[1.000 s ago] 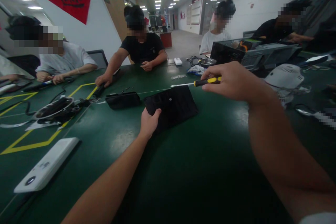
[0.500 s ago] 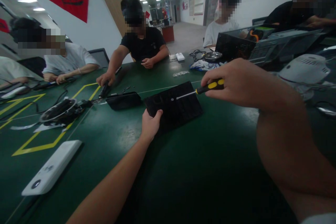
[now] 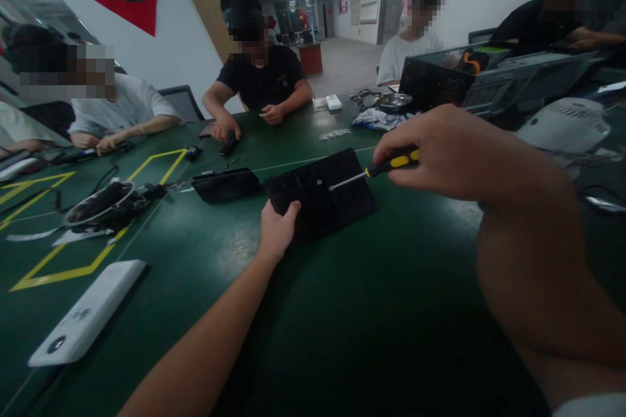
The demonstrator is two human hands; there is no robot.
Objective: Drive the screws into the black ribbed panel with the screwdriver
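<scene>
Head view: flat black panel (image 3: 325,195), rectangular with a matte face and one small pale dot near its middle, lying on the dark green table (image 3: 381,313), smooth and faintly glossy. Left hand (image 3: 276,231) at the panel's near left corner, fingers curled over the edge and thumb on top, clasped on it, forearm stretched straight out from the lower left. Right hand (image 3: 440,150) raised above the panel's right end, fingers folded around the yellow-and-black handle of a screwdriver (image 3: 374,172), thin metal shaft slanting down and left, tip over the panel's face near the pale dot; contact with the surface possibly made, though hard to tell at this blur. Right forearm large and close, bent across the lower right.

Just left of the panel, a smaller black oblong case (image 3: 225,184). Near the lower left edge, a white slab-shaped device (image 3: 85,320), rounded at the corners. Yellow tape lines (image 3: 59,272) on the table beside it. Other people seated along the far side.
</scene>
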